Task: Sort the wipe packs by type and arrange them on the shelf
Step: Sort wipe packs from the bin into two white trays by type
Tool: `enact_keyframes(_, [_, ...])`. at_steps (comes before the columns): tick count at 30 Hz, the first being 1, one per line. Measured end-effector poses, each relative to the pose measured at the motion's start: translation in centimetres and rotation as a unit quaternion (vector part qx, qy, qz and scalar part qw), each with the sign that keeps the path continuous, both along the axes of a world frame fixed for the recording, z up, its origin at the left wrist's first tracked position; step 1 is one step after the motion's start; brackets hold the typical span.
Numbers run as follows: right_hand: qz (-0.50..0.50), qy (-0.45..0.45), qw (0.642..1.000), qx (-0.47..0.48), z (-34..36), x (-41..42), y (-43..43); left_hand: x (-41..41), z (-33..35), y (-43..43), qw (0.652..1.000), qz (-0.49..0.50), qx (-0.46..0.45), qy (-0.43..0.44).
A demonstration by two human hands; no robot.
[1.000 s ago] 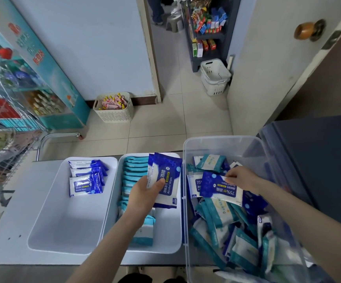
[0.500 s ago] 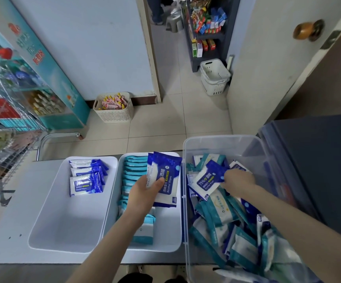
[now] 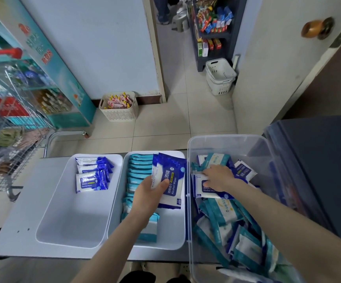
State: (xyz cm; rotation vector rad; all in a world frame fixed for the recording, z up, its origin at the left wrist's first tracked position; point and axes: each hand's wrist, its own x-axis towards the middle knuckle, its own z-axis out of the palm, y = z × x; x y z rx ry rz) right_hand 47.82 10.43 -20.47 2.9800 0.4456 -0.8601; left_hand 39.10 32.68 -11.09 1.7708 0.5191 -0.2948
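Fingers (image 3: 164, 183) of left hand (image 3: 148, 194) clamped round two alcohol-wipe packs (image 3: 172, 180).
Right hand (image 3: 219, 178) pinching one blue pack (image 3: 210, 192) in clear bin (image 3: 226, 136); three blue packs (image 3: 92, 174) lined in left tray (image 3: 73, 221).

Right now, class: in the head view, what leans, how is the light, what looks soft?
Head view: wide-angle distortion leans the door frame and door outward; light soft and even, faint shadow in the left white tray; shopping cart at the left edge soft; print on the pack in the left hand sharp.

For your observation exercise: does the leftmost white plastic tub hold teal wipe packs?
No, that white plastic tub holds only dark-blue wipe packs.
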Motion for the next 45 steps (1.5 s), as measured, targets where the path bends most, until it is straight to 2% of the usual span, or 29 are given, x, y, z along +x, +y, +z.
enact_keyframes(4, [-0.017,-0.017,0.999,0.023,0.6,0.1,0.0,0.0,-0.3,0.6,1.000,0.007,0.003,0.006])
enact_keyframes(8, [-0.082,-0.003,0.991,0.108,2.4,-0.1,-0.9,0.1,-0.4,1.2,1.000,0.010,0.009,0.008])
enact_keyframes(13, [-0.209,-0.023,0.935,0.286,5.0,0.0,-2.5,0.5,-0.6,1.9,1.000,0.010,0.018,0.007])
enact_keyframes(19, [-0.249,-0.077,0.899,0.351,8.8,0.4,-2.1,0.9,-0.6,3.2,1.000,0.010,0.007,0.013])
enact_keyframes(26, [-0.313,0.000,0.853,0.417,10.6,-0.5,4.1,2.1,-1.2,7.5,0.999,0.014,-0.029,0.033])
enact_keyframes(28, [-0.353,0.040,0.826,0.437,10.5,-0.6,6.8,2.6,-1.6,9.6,0.999,0.014,-0.034,0.038])
enact_keyframes(29, [-0.383,0.073,0.802,0.453,10.4,-0.6,8.3,2.8,-1.8,10.8,0.998,0.016,-0.038,0.039])
enact_keyframes(33, [-0.489,0.224,0.678,0.501,9.7,-0.4,13.9,3.5,-3.0,16.4,0.998,0.010,-0.025,0.059])
enact_keyframes(36, [-0.493,0.271,0.647,0.515,8.5,-0.2,17.6,4.2,-4.1,21.2,0.998,-0.004,-0.011,0.068])
enact_keyframes(39, [-0.473,0.297,0.646,0.521,8.0,-0.5,20.9,5.3,-4.8,25.8,0.992,-0.072,0.040,0.098])
enact_keyframes(41, [-0.460,0.309,0.644,0.528,7.4,-0.3,23.8,6.3,-5.6,29.5,0.972,-0.140,0.154,0.109])
enact_keyframes(42, [-0.454,0.305,0.650,0.528,7.2,-0.5,24.9,6.8,-6.0,30.7,0.941,-0.201,0.244,0.121])
enact_keyframes(43, [-0.446,0.293,0.665,0.522,7.1,-0.7,26.1,7.1,-6.5,31.6,0.888,-0.284,0.340,0.123])
enact_keyframes(44, [-0.436,0.274,0.690,0.508,6.8,-0.9,27.6,7.5,-7.2,32.5,0.820,-0.380,0.413,0.114])
enact_keyframes(45, [-0.422,0.255,0.721,0.488,6.5,-1.2,29.0,8.0,-8.0,33.2,0.775,-0.438,0.445,0.101])
